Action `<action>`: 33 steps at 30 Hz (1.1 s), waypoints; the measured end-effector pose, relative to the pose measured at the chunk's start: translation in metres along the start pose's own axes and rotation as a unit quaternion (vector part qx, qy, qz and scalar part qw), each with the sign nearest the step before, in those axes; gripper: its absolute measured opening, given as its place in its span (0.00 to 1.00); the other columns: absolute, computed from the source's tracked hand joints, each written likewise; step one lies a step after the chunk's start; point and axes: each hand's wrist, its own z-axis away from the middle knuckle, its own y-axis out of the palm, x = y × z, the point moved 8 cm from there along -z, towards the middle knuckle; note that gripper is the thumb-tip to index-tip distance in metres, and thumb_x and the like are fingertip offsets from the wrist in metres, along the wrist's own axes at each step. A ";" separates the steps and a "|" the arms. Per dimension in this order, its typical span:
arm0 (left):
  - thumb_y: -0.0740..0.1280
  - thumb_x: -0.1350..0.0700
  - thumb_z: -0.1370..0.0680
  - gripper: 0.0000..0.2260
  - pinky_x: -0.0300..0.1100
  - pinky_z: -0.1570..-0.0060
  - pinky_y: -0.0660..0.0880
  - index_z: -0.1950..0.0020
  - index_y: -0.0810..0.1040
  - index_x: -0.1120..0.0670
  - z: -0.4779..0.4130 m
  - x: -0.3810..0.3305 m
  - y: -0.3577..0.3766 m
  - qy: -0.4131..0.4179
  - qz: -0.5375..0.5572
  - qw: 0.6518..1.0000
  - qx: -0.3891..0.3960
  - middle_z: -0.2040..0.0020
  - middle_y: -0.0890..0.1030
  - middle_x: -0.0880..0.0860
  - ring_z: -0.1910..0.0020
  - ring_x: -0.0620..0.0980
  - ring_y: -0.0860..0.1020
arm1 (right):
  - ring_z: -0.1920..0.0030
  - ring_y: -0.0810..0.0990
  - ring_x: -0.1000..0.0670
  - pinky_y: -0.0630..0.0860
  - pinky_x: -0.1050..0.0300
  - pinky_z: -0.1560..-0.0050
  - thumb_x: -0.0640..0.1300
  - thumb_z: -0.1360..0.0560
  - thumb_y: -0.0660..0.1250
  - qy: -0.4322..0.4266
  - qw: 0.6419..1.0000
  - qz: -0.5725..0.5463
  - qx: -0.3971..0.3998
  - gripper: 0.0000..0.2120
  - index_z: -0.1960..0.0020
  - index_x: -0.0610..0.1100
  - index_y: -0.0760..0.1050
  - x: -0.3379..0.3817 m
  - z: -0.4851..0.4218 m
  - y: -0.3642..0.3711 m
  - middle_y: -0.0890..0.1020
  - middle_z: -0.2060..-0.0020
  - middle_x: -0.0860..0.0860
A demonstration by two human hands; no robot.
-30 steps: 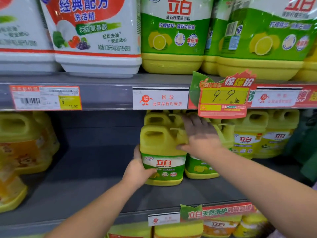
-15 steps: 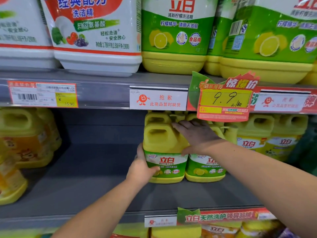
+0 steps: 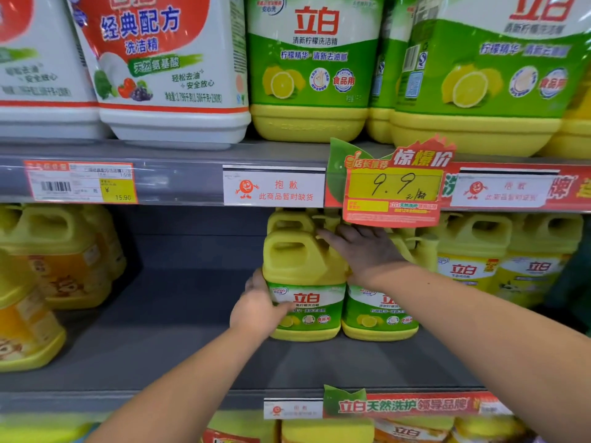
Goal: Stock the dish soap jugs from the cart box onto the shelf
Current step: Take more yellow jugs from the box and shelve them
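A yellow dish soap jug (image 3: 303, 270) with a green label stands on the grey middle shelf (image 3: 166, 340). My left hand (image 3: 259, 310) holds its lower left side, thumb across the label. My right hand (image 3: 361, 251) lies flat over the jug's top right shoulder and the top of the second jug (image 3: 379, 318) beside it. More jugs of the same kind stand behind these two and to the right (image 3: 470, 260). The cart box is out of view.
A 9.9 price sign (image 3: 395, 183) hangs from the upper shelf edge just above my right hand. Big white and green jugs fill the upper shelf. Yellow jugs with orange labels (image 3: 60, 260) stand at the left of the middle shelf, with bare shelf between them and my jug.
The jug has slid a little farther back on the shelf, coming level with the jug beside it. Both hands stay on it.
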 end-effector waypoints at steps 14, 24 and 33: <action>0.61 0.39 0.25 0.32 0.51 0.36 0.64 0.26 0.57 0.51 0.073 -0.044 -0.014 0.148 -0.364 0.918 -0.057 0.28 0.62 0.53 0.31 0.55 0.63 | 0.23 0.47 0.44 0.48 0.39 0.27 0.54 0.24 0.61 -0.015 0.997 -0.050 -0.051 0.33 0.24 0.54 0.50 -0.027 0.072 -0.003 0.54 0.24 0.50; 0.57 0.34 0.25 0.38 0.59 0.27 0.47 0.23 0.46 0.50 0.146 -0.074 0.029 0.161 -0.399 0.900 0.063 0.22 0.49 0.55 0.23 0.58 0.45 | 0.23 0.47 0.40 0.48 0.34 0.28 0.63 0.26 0.61 0.034 0.990 -0.055 0.122 0.39 0.23 0.53 0.47 -0.031 0.176 0.037 0.52 0.23 0.47; 0.59 0.35 0.26 0.37 0.58 0.28 0.51 0.24 0.51 0.51 0.243 -0.079 0.021 0.243 -0.374 0.892 0.077 0.23 0.55 0.53 0.24 0.58 0.51 | 0.23 0.49 0.41 0.50 0.36 0.28 0.62 0.26 0.60 0.109 0.983 -0.068 0.129 0.37 0.23 0.52 0.48 0.004 0.290 0.014 0.54 0.23 0.48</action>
